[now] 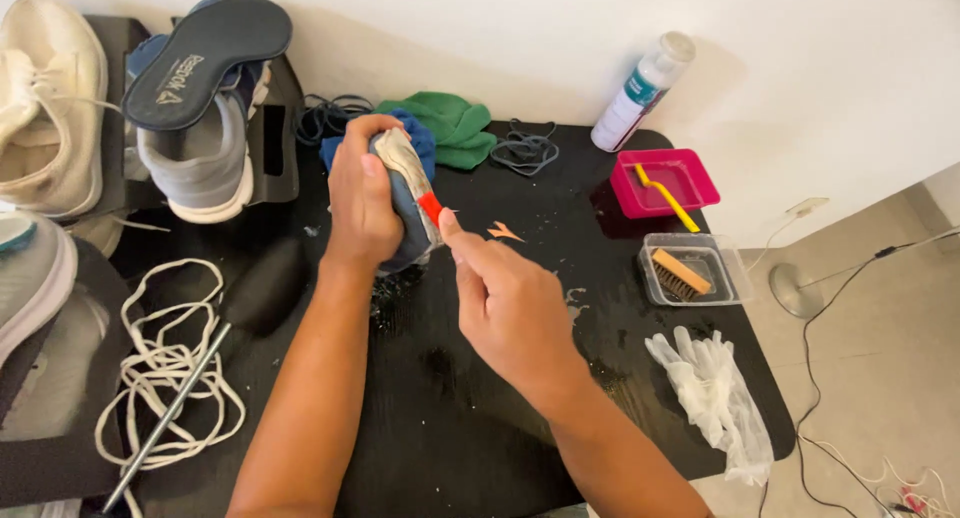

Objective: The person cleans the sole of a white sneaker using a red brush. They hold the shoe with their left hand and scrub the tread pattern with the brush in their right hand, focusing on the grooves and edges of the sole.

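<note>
A black table (480, 448) stood against a white wall, with pale floor tiles showing at the right edge of the frame. Near the upper middle, the left hand (362, 203) was clenched around a shoe (408, 183), gripping it upright so that only its dirty grey sole and a strip of blue upper showed; the rest was hidden by the fingers. The right hand (510, 303), just below and to the right, pinched a small red tool (431, 208) against the sole, and what kind of tool it was could not be made out because most of it sat inside the fingers. Behind the shoe lay a blue cloth (425, 143) and a green cloth (450, 128), with dark laces (525, 150) beside them. At upper left, a grey shoe (195, 163) with a dark insole (205, 58) propped on it stood next to a cream shoe (50, 108) that was cut off by the frame. White laces (165, 368) were piled at lower left, crossed by a metal rod with a blurred black head (265, 296). Toward the upper right, a white spray bottle (640, 93) leaned against the wall. A pink tray (690, 168) held a yellow toothbrush (665, 198), and a clear tub (728, 273) below it held a wooden brush (680, 275). Clear gloves (715, 393) lay at the table's right edge.
</note>
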